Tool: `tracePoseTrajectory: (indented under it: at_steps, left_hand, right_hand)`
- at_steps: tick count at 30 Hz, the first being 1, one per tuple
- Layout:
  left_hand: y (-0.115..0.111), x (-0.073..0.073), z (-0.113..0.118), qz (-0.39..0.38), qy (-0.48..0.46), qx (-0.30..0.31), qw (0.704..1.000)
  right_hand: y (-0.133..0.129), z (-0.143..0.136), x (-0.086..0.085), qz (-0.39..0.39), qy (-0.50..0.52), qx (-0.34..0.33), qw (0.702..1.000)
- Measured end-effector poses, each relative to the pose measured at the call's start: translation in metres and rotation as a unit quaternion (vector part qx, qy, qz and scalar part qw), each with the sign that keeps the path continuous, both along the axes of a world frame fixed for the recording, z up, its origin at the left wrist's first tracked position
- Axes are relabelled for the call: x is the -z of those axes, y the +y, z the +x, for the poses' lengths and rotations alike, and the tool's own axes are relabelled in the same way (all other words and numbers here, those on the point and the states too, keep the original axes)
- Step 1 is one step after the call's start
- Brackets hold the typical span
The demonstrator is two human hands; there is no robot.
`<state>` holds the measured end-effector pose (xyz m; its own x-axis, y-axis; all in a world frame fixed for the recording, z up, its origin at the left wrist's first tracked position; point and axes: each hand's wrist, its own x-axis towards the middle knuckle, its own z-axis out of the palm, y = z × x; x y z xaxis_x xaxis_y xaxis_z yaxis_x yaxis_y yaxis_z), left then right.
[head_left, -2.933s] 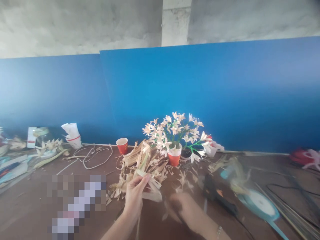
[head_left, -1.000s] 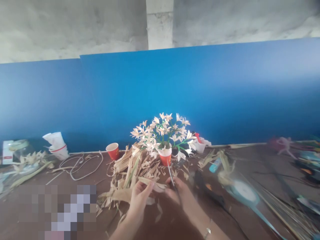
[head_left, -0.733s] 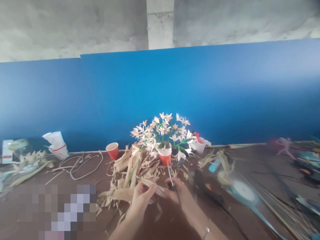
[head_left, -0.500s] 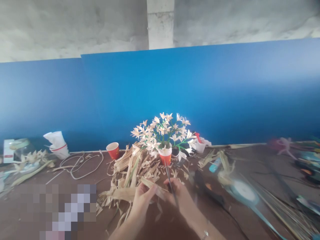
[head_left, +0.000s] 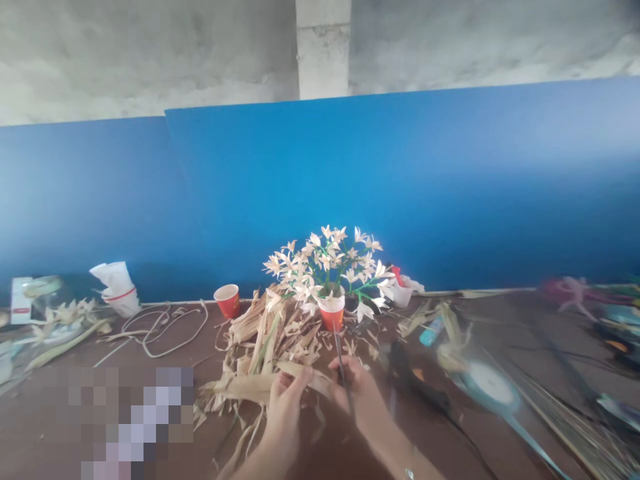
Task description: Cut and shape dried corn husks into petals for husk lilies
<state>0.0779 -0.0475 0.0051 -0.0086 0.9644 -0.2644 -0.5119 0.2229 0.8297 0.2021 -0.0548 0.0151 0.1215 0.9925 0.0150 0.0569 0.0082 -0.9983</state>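
My left hand (head_left: 289, 400) pinches a pale strip of dried corn husk (head_left: 320, 382) between thumb and fingers. The strip stretches across to my right hand (head_left: 357, 387), whose fingers are closed round a long, thin, dark metal tool (head_left: 341, 363). Its slim end points forward, towards a red paper cup (head_left: 332, 317); whether it is scissors or tweezers I cannot tell. Out of that cup rises a bunch of cream husk flowers (head_left: 325, 260) on green stems. Just beyond my left hand lies a heap of dried husks (head_left: 250, 360).
Another red cup (head_left: 227, 301) stands behind the heap, beside a looped white cable (head_left: 170, 327). To the right lie a dark glue-gun-like tool (head_left: 415, 373) with a cord, a ribbon roll (head_left: 493, 387) and thin dry stalks (head_left: 560, 413). A blue panel (head_left: 350, 173) closes off the back.
My left hand has shifted slightly left, and more of the husk strip shows between my hands. My right hand stays nearly in place with the thin tool.
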Motion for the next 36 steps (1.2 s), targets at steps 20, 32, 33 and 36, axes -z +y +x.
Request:
tracePoseTrajectory:
  at_steps: [20, 32, 33, 36]
  left_hand:
    - [0.027, -0.005, -0.023, 0.093, 0.109, -0.073, 0.987]
    - [0.030, -0.007, -0.027, 0.092, 0.087, -0.097, 0.987]
    - [0.031, -0.006, -0.027, 0.095, 0.090, -0.099, 0.986]
    - [0.032, -0.005, -0.028, 0.106, 0.104, -0.104, 0.983]
  right_hand:
    - [-0.004, 0.016, 0.005, 0.056, -0.255, -0.059, 0.964]
    - [-0.004, 0.016, 0.013, 0.073, -0.304, -0.057, 0.948]
    - [-0.004, 0.016, 0.012, 0.074, -0.302, -0.057, 0.949]
    - [-0.007, 0.015, 0.007, 0.071, -0.266, -0.068, 0.959]
